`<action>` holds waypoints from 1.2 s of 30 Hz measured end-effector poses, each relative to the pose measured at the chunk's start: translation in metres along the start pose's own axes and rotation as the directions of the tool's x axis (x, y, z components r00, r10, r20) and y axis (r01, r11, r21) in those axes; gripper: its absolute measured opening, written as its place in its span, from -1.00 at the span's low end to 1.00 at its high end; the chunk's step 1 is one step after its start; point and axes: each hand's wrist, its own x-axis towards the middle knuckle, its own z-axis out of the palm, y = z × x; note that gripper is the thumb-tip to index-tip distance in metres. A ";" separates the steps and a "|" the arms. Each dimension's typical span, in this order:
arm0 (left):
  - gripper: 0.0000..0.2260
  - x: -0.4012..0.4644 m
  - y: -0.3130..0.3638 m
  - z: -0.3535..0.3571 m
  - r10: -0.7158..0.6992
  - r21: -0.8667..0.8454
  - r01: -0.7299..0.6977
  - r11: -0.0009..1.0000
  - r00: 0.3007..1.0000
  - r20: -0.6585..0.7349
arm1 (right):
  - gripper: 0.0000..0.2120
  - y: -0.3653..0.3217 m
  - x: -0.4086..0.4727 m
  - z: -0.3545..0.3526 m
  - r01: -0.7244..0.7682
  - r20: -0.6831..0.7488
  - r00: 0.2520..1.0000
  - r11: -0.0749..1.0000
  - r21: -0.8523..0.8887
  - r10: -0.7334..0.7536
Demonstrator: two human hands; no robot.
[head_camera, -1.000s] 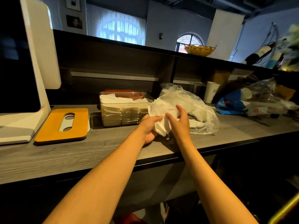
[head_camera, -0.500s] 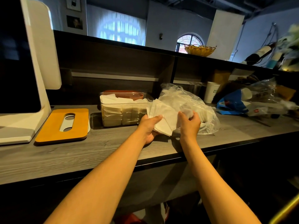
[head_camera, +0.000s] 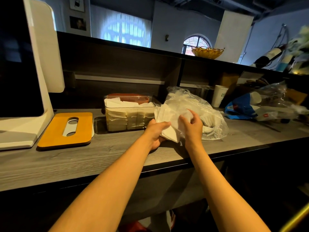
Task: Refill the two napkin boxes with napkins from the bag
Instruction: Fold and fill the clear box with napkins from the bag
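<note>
Two hands work one loose stack of white napkins [head_camera: 168,129] just in front of the clear plastic bag [head_camera: 197,114] on the desk [head_camera: 70,164]. The left hand [head_camera: 156,131] cradles the stack from below and the near side, thumb laid over its top edge. A second ago the right hand [head_camera: 192,125] lay flat with straight fingers against the stack; since then its fingers have curled in and now pinch the upper sheets where they meet the bag's mouth. My reading is that the batch is being drawn free and squared up, so the refill is only part done.

The stack's long axis runs from its lower corner, pointing down toward the desk edge, up and left toward the clear napkin box [head_camera: 128,114], which stands just left of it with napkins showing up to its rim. The yellow slotted lid [head_camera: 66,129] lies flat, well left.
</note>
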 end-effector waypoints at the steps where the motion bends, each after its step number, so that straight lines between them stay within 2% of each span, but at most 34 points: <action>1: -0.60 0.000 0.001 0.000 -0.006 -0.019 0.006 1.000 1.000 -0.018 | -0.65 -0.001 0.000 -0.002 0.001 -0.053 0.999 0.997 0.077 0.003; 3: -0.64 0.000 0.004 0.000 -0.032 -0.055 0.029 0.998 0.998 -0.053 | -0.64 -0.004 0.001 -0.005 -0.020 -0.111 0.993 0.966 0.259 0.050; 5: -0.67 0.001 0.004 -0.001 -0.046 -0.046 0.043 0.998 0.997 -0.068 | -0.59 -0.004 0.004 -0.008 -0.073 -0.071 0.991 0.903 0.424 0.113; 6: -0.67 0.000 0.004 -0.001 -0.047 -0.039 0.044 0.998 0.996 -0.070 | -0.59 -0.006 0.004 -0.007 -0.110 -0.021 0.991 0.888 0.446 0.133; 7: -0.67 0.000 0.004 -0.001 -0.045 -0.037 0.043 0.998 0.996 -0.072 | -0.59 -0.007 0.002 -0.006 -0.136 0.025 0.990 0.912 0.388 0.137; 10: -0.69 -0.004 0.006 0.001 -0.056 -0.060 0.055 0.997 0.998 -0.012 | -0.55 0.000 0.001 0.001 -0.084 0.107 0.991 0.996 -0.005 0.084; 12: -0.65 -0.006 0.005 0.002 -0.039 -0.031 0.040 0.999 0.999 0.023 | -0.54 0.006 0.002 0.002 -0.054 0.106 0.992 0.991 -0.120 0.067; 15: -0.54 -0.004 0.000 0.002 0.012 0.062 -0.015 0.998 0.999 0.045 | -0.57 0.006 0.002 0.000 -0.077 0.059 0.995 0.991 -0.112 0.083; 17: -0.51 -0.005 0.000 0.002 0.052 0.062 -0.054 0.997 0.998 0.032 | -0.58 0.007 0.002 -0.001 -0.059 0.001 0.998 0.993 -0.106 0.059; 19: -0.49 -0.004 0.002 0.002 0.106 0.025 -0.106 0.994 0.994 0.013 | -0.59 0.005 0.002 -0.001 -0.101 -0.044 0.994 0.994 -0.046 0.099; 23: -0.50 -0.003 0.002 0.001 0.189 0.006 -0.189 0.982 0.982 0.009 | -0.87 0.002 0.000 0.004 -0.304 0.127 0.947 0.951 0.053 0.295; 25: -0.49 -0.002 0.001 0.002 0.198 0.029 -0.198 0.980 0.980 0.004 | -0.89 0.000 -0.003 0.005 -0.344 0.159 0.928 0.939 0.007 0.338; 28: -0.59 -0.002 0.003 0.004 0.162 -0.015 -0.163 0.987 0.986 -0.039 | -0.91 0.000 -0.002 0.003 -0.330 0.138 0.935 0.944 -0.005 0.327; 33: -0.68 0.000 0.004 0.000 0.144 -0.014 -0.146 0.989 0.984 -0.106 | -0.92 0.003 0.000 0.001 -0.258 0.010 0.966 0.966 0.007 0.258; 36: -0.73 -0.003 0.005 0.001 0.070 -0.096 -0.077 0.992 0.995 -0.073 | -0.92 0.003 0.001 -0.001 -0.217 -0.016 0.976 0.973 0.074 0.218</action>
